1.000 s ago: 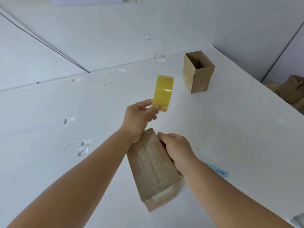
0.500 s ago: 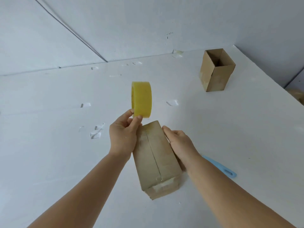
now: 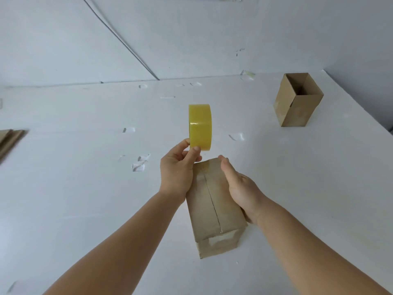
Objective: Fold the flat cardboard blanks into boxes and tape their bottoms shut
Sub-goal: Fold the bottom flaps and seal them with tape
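A brown cardboard box [image 3: 210, 207] stands on the white table with its closed flaps up, a seam running down the middle. My left hand [image 3: 177, 169] pinches the lower edge of a yellow tape roll [image 3: 200, 127], held upright just beyond the box's far end. My right hand [image 3: 238, 186] lies along the box's right side, fingers nearly straight and pointing to the far edge. Clear tape shines on the box's near end.
An open folded box [image 3: 297, 101] stands at the far right. Flat cardboard blanks [image 3: 9, 139] lie at the left edge. Scraps of clear tape [image 3: 140, 162] stick to the white table [image 3: 85, 209]. White walls close in behind.
My left hand brought the tape roll left and nearer, turning it edge-on above the box's far end. My right hand slid forward along the box's right side. The blue tool is out of view.
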Demonstrator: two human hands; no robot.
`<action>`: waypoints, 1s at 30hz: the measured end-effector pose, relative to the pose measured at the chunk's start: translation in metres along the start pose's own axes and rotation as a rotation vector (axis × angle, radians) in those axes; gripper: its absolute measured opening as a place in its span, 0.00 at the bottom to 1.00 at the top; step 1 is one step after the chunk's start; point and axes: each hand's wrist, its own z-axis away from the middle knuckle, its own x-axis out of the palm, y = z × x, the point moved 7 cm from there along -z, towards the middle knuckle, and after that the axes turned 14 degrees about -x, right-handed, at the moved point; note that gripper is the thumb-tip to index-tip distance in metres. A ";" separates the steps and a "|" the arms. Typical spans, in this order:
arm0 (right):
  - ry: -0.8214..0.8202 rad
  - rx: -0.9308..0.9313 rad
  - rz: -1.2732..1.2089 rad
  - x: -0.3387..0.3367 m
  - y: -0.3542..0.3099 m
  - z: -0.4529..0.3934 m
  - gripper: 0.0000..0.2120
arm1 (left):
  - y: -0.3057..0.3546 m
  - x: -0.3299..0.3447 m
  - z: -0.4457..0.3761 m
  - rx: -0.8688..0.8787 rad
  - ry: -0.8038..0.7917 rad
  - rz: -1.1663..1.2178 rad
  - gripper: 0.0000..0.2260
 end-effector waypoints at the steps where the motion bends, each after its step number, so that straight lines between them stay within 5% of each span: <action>1: -0.022 0.066 -0.072 0.001 0.005 0.001 0.29 | 0.000 0.001 0.000 -0.001 0.000 -0.002 0.07; 6: -0.103 0.112 -0.052 -0.002 0.004 -0.002 0.39 | 0.013 0.005 0.004 0.049 -0.043 -0.006 0.07; 12: 0.120 -0.266 0.040 -0.037 -0.063 -0.024 0.37 | 0.055 0.002 0.016 0.134 -0.161 -0.046 0.08; 17: 0.003 -0.411 -0.229 -0.039 -0.117 -0.019 0.47 | 0.066 0.012 0.044 0.002 -0.480 -0.157 0.12; 20: -0.093 -0.439 -0.201 -0.039 -0.127 -0.007 0.52 | 0.057 0.011 0.060 -0.109 -0.536 -0.220 0.12; 30: -0.189 -0.460 -0.080 -0.049 -0.119 0.031 0.28 | 0.033 -0.010 0.086 -0.359 -0.345 -0.557 0.04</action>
